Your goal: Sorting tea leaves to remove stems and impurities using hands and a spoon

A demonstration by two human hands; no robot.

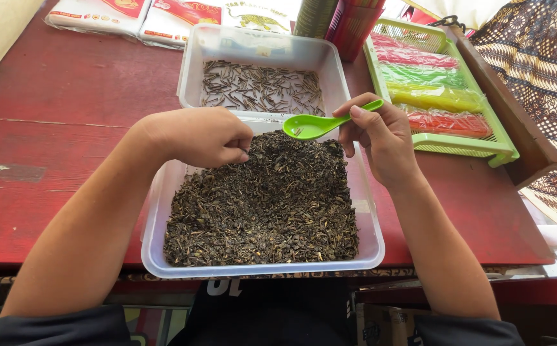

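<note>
A clear plastic tub (373, 238) at the table's near edge is filled with dark dried tea leaves (266, 205). My left hand (198, 136) hovers over its far left part, fingers closed in a pinch on a few leaves. My right hand (381, 138) holds a bright green plastic spoon (320, 123) by the handle, its bowl above the far rim of the tub with a few bits in it. Behind it stands a second clear tub (192, 70) with a thin layer of pale stems (262, 88).
A green basket (503, 150) at the right holds pink, green, yellow and red packets. White printed packets (131, 16) lie along the far edge of the red wooden table (67, 96). A red ribbed container (352, 25) stands at the back. Patterned cloth (541, 57) hangs at right.
</note>
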